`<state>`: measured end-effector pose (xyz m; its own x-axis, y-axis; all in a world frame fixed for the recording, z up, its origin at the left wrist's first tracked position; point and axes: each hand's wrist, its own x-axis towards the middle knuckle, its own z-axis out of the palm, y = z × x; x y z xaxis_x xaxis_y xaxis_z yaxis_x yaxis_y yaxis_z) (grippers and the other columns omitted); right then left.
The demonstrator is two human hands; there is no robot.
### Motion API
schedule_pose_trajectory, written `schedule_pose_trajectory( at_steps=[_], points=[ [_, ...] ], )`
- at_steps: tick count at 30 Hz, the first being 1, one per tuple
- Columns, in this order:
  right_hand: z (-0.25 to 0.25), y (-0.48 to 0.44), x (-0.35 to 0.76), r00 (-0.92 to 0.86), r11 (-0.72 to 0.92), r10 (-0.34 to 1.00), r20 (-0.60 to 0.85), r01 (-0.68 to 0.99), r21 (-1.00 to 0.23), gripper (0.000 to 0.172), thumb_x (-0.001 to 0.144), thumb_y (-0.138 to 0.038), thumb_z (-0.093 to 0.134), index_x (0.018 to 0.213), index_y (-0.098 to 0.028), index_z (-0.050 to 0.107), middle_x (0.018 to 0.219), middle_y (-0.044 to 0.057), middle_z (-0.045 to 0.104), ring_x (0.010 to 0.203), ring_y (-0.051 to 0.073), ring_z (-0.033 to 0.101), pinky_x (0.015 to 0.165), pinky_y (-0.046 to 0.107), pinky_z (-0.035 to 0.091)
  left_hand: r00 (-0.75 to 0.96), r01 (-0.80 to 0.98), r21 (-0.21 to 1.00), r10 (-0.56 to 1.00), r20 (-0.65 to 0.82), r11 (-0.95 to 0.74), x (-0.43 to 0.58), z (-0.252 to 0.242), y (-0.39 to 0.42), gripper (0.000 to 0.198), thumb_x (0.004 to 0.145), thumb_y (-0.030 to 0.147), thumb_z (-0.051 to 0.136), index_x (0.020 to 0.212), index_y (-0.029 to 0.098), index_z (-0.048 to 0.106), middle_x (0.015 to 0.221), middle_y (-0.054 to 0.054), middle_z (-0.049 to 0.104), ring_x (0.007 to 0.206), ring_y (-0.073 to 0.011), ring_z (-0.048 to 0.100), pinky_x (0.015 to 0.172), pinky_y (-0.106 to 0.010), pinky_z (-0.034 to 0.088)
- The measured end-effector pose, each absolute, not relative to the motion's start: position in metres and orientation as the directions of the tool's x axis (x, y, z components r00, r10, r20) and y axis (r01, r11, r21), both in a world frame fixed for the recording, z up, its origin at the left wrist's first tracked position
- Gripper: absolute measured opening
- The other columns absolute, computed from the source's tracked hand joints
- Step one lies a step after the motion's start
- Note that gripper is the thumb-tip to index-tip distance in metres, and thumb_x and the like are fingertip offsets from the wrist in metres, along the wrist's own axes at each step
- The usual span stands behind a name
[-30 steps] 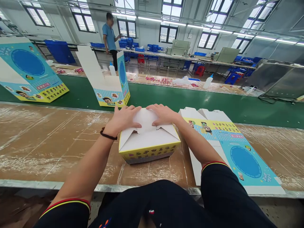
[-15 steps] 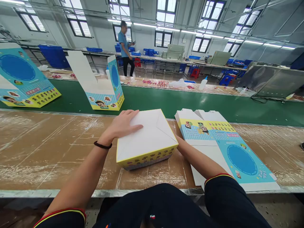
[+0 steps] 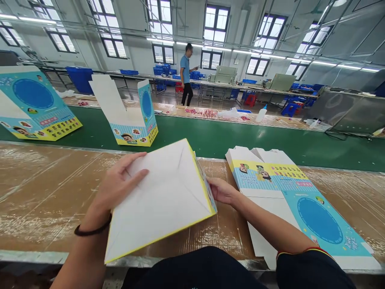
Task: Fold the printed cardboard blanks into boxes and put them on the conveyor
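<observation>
a white box (image 3: 164, 198) with yellow edges is tilted up off the brown table (image 3: 45, 188), its closed bottom facing the camera. the left hand (image 3: 116, 184) lies flat at its nine o'clock face, fingers spread; the right hand (image 3: 221, 190) grips its three o'clock side. flat printed cartons (image 3: 300, 192) lie just beyond at three o'clock.

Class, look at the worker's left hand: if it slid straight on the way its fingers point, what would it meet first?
Likely only more of the box's white bottom, which the left hand already touches; depth is unclear.
</observation>
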<state>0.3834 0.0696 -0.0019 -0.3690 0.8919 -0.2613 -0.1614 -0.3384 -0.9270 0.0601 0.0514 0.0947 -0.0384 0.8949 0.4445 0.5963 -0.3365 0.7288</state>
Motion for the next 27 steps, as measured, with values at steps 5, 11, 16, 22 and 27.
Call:
schedule_pose_trajectory(
  at_steps=[5,11,16,22,27],
  points=[
    [0.086,0.103,0.382,-0.225,0.086,0.967,0.122,-0.163,-0.983,0.039,0.077,-0.056,0.078,0.093,-0.023,0.066,0.087,0.003,0.072,0.086,0.024,0.069,0.082,0.040,0.058,-0.440,0.359,0.864,0.753,0.489,-0.352,0.060,0.079,0.067,0.044,0.075,0.051,0.071,0.107,0.021,0.067,0.113,-0.007,0.072,0.110,-0.0270,0.067,0.105,-0.046,0.053],
    [0.144,0.175,0.377,-0.365,0.631,0.770,0.522,0.557,-0.540,0.018,0.088,-0.036,0.065,0.079,-0.021,0.065,0.087,0.002,0.069,0.086,0.023,0.062,0.084,0.036,0.048,-0.373,0.513,0.828,0.811,0.452,-0.226,0.083,0.003,0.106,0.038,0.073,0.051,0.060,0.095,0.021,0.066,0.100,-0.012,0.071,0.101,-0.0302,0.069,0.098,-0.049,0.055],
    [0.115,0.220,0.368,-0.378,0.470,0.840,0.389,0.866,-0.172,0.018,0.093,-0.017,0.056,0.094,-0.020,0.073,0.126,0.011,0.071,0.113,0.034,0.061,0.095,0.048,0.049,0.006,0.698,0.673,0.943,0.333,-0.242,0.100,-0.053,0.112,0.030,0.074,0.044,0.055,0.090,0.025,0.070,0.100,-0.012,0.076,0.102,-0.0344,0.070,0.095,-0.051,0.055],
    [0.078,0.229,0.359,-0.201,0.298,0.904,0.379,0.929,-0.220,0.065,0.090,-0.022,0.064,0.152,-0.015,0.048,0.169,0.018,0.023,0.139,0.044,0.047,0.110,0.061,0.045,0.060,0.694,0.660,0.937,0.343,-0.286,0.091,-0.066,0.120,0.037,0.076,0.049,0.049,0.091,0.024,0.071,0.103,-0.016,0.077,0.102,-0.0377,0.072,0.093,-0.056,0.055],
    [0.090,0.252,0.369,0.260,0.220,0.816,0.516,0.686,-0.693,0.097,0.094,-0.030,0.061,0.164,-0.010,-0.002,0.171,0.023,-0.004,0.155,0.039,0.025,0.115,0.055,0.044,0.048,0.670,0.684,0.937,0.347,-0.288,0.087,-0.067,0.120,0.034,0.074,0.050,0.053,0.090,0.027,0.070,0.101,-0.012,0.078,0.100,-0.0363,0.072,0.093,-0.053,0.057]
  ],
)
